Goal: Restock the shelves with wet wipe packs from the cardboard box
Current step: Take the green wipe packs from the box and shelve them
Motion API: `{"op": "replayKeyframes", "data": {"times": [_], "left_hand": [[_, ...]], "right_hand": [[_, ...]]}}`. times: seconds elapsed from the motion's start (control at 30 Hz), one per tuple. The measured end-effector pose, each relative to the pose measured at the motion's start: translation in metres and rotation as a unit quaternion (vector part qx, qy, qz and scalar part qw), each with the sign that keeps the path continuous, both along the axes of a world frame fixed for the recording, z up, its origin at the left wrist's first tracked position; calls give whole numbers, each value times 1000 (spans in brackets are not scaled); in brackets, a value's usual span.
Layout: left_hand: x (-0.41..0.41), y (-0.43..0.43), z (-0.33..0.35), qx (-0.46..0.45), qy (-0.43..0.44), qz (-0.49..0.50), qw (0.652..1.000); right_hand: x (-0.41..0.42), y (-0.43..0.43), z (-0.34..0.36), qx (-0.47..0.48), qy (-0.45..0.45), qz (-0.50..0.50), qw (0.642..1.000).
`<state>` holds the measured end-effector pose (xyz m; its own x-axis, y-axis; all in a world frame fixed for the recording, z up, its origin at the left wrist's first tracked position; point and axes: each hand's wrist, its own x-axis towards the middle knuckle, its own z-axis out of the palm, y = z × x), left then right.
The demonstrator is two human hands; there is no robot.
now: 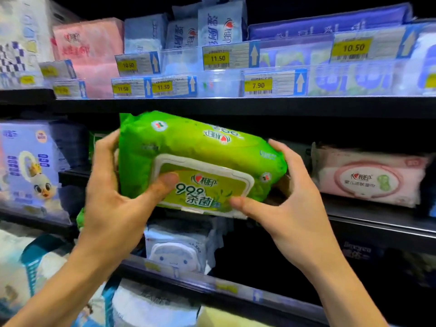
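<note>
A bright green wet wipe pack [188, 147] with a white-rimmed yellow-green lid is held in front of the dark middle shelf [377, 223], lid facing me and tilted down to the right. My left hand [113, 199] grips its left end, thumb pressed on the lid. My right hand [287, 199] grips its right end, thumb at the lid's lower edge. The cardboard box is out of view.
A pink wipe pack [370, 175] lies on the middle shelf to the right. A lilac duck-print pack [30, 166] stands at the left. Above, a shelf of tissue packs carries yellow price tags [258, 85]. White packs [179, 251] fill the shelf below.
</note>
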<state>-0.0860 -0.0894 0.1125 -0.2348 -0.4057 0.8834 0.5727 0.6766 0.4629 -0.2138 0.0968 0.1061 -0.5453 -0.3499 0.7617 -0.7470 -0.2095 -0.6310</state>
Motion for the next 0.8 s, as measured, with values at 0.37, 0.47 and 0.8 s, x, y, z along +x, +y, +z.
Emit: {"op": "replayKeyframes", "data": {"times": [0.37,0.47,0.8], "left_hand": [[-40,-104,-11,-25,-113,62,991],[-52,-113,0,-12,-177,-2,984],[-79,-166,17,-135,-211,16,968]], "right_hand": [[-37,-66,18,145,136,-163,966],[-46,-73,21,152,117,-169,967],[-61,-125,38,220,158,-197,942]]}}
